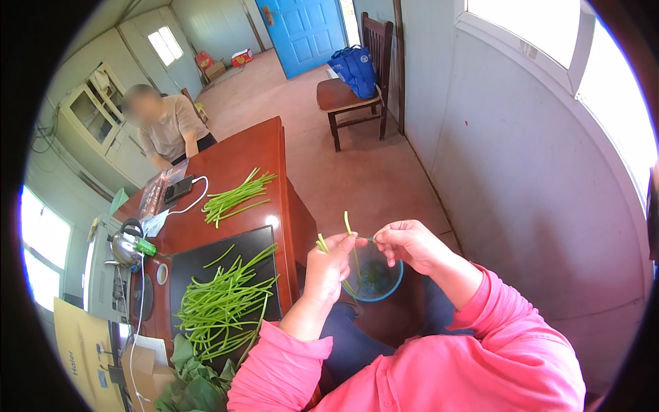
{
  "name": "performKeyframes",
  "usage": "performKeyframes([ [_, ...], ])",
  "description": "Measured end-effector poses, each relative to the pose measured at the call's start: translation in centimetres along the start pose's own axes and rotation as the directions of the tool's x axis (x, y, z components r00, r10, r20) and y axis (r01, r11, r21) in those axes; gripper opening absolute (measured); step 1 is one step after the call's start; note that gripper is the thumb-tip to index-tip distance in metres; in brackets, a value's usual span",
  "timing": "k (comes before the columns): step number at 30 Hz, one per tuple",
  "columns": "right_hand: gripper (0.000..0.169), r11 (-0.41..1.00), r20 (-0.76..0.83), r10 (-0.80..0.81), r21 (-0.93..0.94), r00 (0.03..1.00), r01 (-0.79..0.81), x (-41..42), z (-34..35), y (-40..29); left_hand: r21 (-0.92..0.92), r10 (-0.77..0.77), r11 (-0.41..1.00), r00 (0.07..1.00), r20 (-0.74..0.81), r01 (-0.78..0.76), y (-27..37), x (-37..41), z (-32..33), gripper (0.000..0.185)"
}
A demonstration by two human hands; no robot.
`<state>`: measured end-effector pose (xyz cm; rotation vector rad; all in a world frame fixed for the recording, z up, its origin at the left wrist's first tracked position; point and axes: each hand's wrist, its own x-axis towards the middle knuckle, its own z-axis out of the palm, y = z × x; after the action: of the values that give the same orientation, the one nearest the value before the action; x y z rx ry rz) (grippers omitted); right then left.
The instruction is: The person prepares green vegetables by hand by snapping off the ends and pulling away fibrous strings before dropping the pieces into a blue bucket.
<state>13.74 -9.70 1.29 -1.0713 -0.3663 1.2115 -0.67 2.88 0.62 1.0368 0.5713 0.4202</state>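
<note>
My left hand (329, 262) is closed around a few green stalks (348, 222), which stick out above and below the fingers. Close by on the right, my right hand (406, 244) pinches a thin strand between thumb and fingertips, stretched from the left hand. Below both hands stands a basin with a blue rim (394, 288), its inside partly seen. A large loose heap of green stalks (224, 298) lies on a black mat on the desk, and a smaller, neater bunch (237, 198) lies farther off on the bare wood.
Leafy greens (198, 381) are at the near end of the reddish-brown desk (257, 149). A steel kettle (126, 247), a phone (179, 189) and a white cable lie left. Another person (172, 123) sits at the desk's far side. A wooden chair (342, 95) holds a blue bag (355, 69).
</note>
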Motion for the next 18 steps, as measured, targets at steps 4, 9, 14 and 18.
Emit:
performKeyframes([
  [4,0.014,0.999,-0.012,-0.024,-0.024,1.0,0.024,-1.5,-0.5,-1.3,-0.099,-0.052,0.994,0.999,0.009,0.053,0.0,0.4,-0.7,0.029],
  [9,0.011,0.984,-0.09,-0.178,-0.039,0.98,0.175,-3.6,-0.8,-4.6,-0.151,-0.07,0.986,0.997,-0.022,0.066,-0.3,0.7,-1.5,0.027],
  [14,0.009,0.936,-0.025,-0.295,-0.209,0.955,0.284,-3.7,-0.9,-5.8,-0.151,-0.076,0.985,0.996,0.035,0.081,-0.2,0.4,-1.0,0.025],
  [18,0.014,0.9,-0.017,-0.215,-0.391,0.977,0.191,-0.5,-0.3,-2.9,-0.161,-0.082,0.982,0.993,0.09,0.096,0.0,0.3,-0.8,0.022],
])
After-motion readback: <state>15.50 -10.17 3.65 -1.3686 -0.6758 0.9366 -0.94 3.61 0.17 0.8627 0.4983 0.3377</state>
